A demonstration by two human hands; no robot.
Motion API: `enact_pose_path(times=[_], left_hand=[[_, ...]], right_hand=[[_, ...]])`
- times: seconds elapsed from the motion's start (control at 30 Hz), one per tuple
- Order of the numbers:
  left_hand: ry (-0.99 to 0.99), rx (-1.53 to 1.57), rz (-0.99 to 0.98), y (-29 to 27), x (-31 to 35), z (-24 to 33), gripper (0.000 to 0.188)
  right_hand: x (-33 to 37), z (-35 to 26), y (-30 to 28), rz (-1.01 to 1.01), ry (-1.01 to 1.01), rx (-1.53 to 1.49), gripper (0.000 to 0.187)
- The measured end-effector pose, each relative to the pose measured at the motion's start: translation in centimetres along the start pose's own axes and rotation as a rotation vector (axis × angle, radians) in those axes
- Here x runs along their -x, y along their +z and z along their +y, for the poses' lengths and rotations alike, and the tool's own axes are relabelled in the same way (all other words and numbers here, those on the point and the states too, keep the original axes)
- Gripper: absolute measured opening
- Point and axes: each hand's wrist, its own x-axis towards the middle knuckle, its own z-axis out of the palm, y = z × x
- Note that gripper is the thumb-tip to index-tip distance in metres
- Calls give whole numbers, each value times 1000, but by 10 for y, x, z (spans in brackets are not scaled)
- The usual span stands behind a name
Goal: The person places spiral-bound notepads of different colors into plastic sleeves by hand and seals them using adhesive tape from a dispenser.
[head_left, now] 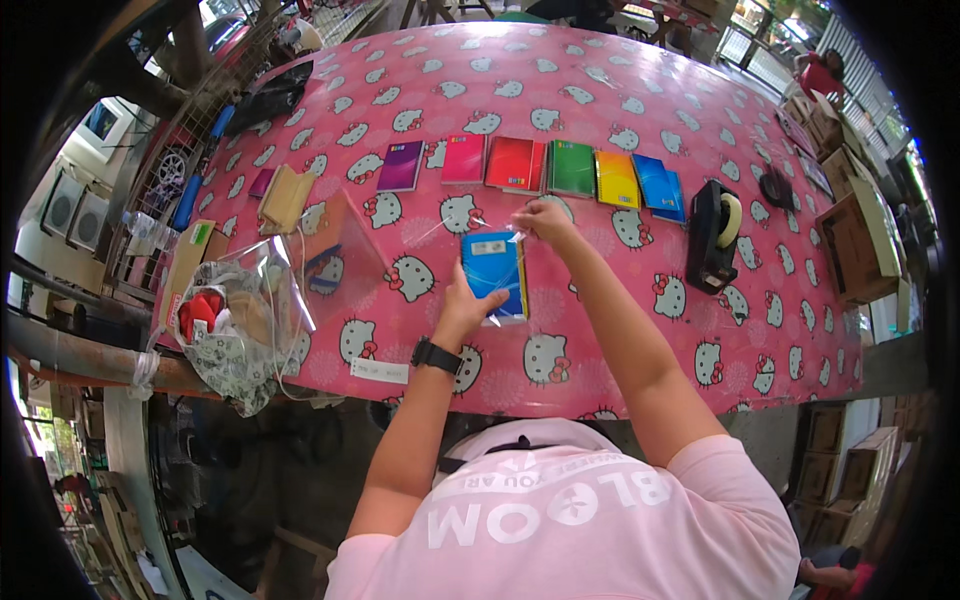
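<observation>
My left hand (465, 308) grips a blue notebook (488, 268) low on its left side, thumb across the cover. A yellow edge shows along its right side, so others may lie beneath it. Clear plastic film (513, 234) shines over and around the notebook. At the top right corner my right hand (545, 220) is closed in a pinch on that film. Beyond my hands lies a row of notebooks: purple (401, 166), pink (464, 160), red (511, 164), green (572, 168), yellow (617, 180) and blue (656, 184). Some are stacked.
A black tape dispenser (709, 243) stands right of the row. Clear plastic sheets (350, 235) lie to the left, near a patterned bag (235, 350) and a tan bundle (285, 198). A white paper strip (379, 371) rests by the front edge. Cardboard boxes (855, 245) line the right.
</observation>
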Motion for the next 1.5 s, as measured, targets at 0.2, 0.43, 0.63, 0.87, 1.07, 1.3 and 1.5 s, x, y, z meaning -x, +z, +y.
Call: enact_pose_path(times=[0.2,0.43,0.63,0.87,1.07,1.3,1.5], left_hand=[[22,53,-92,16,8,15,96],[-23,50,-34,36,13,11,98],[-206,140,-76,30,10,28,84],[-9,-40,-29,32,13,11,72],[1,32,-66,40,14,5,73],[-62,60,-42,87,44,25,71],[218,-724,426,26,37,-9,60]], right_hand=[[-19,-54,6,530,-587,115,18],[127,25,37,318,-534,772,42],[138,15,54,255,-335,970,54],[147,23,47,261,-467,108,64],[274,49,55,214,-213,375,49],[199,-5,-2,389,-538,733,35],[181,30,10,230,-429,1049,45]])
